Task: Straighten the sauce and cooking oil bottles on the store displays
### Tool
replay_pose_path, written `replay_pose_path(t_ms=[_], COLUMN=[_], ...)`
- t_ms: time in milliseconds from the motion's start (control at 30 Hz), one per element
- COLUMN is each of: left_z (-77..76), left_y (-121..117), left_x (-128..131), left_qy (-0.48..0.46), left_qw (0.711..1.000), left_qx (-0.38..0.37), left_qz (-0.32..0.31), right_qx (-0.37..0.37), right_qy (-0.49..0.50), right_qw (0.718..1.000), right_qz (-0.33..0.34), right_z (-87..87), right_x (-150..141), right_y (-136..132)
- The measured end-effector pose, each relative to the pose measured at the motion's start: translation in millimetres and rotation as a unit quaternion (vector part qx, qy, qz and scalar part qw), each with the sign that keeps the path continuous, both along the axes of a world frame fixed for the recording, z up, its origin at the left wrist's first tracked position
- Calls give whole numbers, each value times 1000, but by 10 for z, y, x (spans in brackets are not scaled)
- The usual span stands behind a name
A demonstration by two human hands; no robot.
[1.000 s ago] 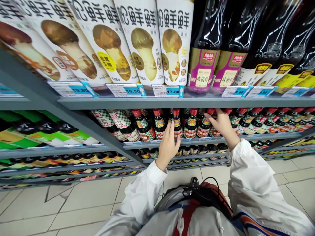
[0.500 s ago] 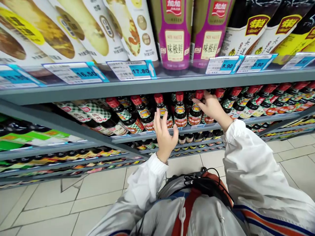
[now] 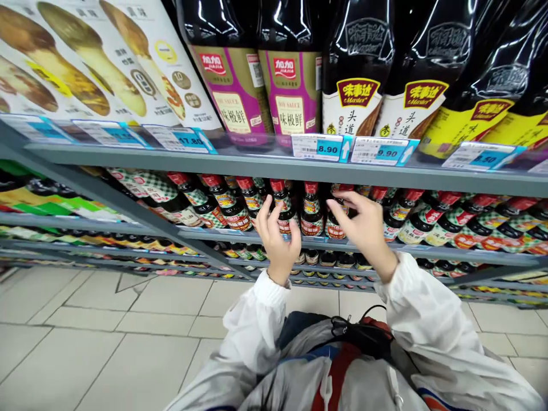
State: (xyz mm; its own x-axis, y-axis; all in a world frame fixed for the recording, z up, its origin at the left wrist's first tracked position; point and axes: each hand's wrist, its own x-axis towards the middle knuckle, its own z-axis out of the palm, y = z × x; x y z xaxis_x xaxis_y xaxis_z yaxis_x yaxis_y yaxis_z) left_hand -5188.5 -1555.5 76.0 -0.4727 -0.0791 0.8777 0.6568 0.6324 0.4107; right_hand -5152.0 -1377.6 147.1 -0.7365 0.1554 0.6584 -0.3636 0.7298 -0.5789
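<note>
Before the second shelf, my left hand (image 3: pixel 278 242) is raised with its fingers apart and nothing in it. Its fingertips overlap a red-capped sauce bottle (image 3: pixel 287 220); whether they touch it, I cannot tell. My right hand (image 3: pixel 363 225) is open too, thumb and forefinger spread around the upper part of another dark sauce bottle (image 3: pixel 335 228). That bottle's neck is partly hidden by the fingers. Between my two hands stands a further upright sauce bottle (image 3: pixel 311 211) with a red cap and checked label.
The grey shelf edge (image 3: pixel 257 168) above carries price tags (image 3: pixel 319 147). On it stand purple-labelled soy sauce bottles (image 3: pixel 286 103) and white cartons (image 3: pixel 141 63). More red-capped bottles (image 3: pixel 440 220) line the row to the right. Below lies the tiled floor (image 3: pixel 154 325).
My view has shifted, so the upper shelf shows more. My right hand has come off the red cap it was at and moved slightly down and left. My left hand stays raised and spread.
</note>
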Motion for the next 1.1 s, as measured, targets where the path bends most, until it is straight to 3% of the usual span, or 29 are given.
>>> replay_pose_path(t_ms=[133, 233, 333, 467, 633, 733, 867, 1000, 1100], left_z=[-34, -65, -60, 35, 180, 197, 181, 184, 170], left_y=[174, 351, 555, 790, 939, 959, 952, 953, 953], left_x=[15, 60, 107, 75, -89, -160, -200, -210, -160], left_qy=[4, 6, -19, -61, -141, -200, -210, -214, -215], left_qw=[1000, 1000, 999, 990, 982, 968, 959, 957, 958], left_qx=[-7, 0, -20, -58, -88, -141, -173, -175, -166], left_qz=[20, 14, -43, -114, -89, -61, -82, -89, -92], right_qx=[-16, 67, 146, 174, 203, 213, 217, 184, 111], right_qy=[75, 93, 66, -16, -92, -94, -99, -104, -87], right_qw=[996, 984, 975, 975, 961, 958, 961, 968, 986], right_qz=[-47, -139, -156, -139, -165, -166, -140, -136, -88], right_z=[42, 6, -35, -61, -70, -62, -45, -48, -23], right_x=[157, 113, 74, 71, -4, -38, -67, -93, 38], right_y=[580, 908, 1065, 1062, 974, 973, 1001, 998, 1021])
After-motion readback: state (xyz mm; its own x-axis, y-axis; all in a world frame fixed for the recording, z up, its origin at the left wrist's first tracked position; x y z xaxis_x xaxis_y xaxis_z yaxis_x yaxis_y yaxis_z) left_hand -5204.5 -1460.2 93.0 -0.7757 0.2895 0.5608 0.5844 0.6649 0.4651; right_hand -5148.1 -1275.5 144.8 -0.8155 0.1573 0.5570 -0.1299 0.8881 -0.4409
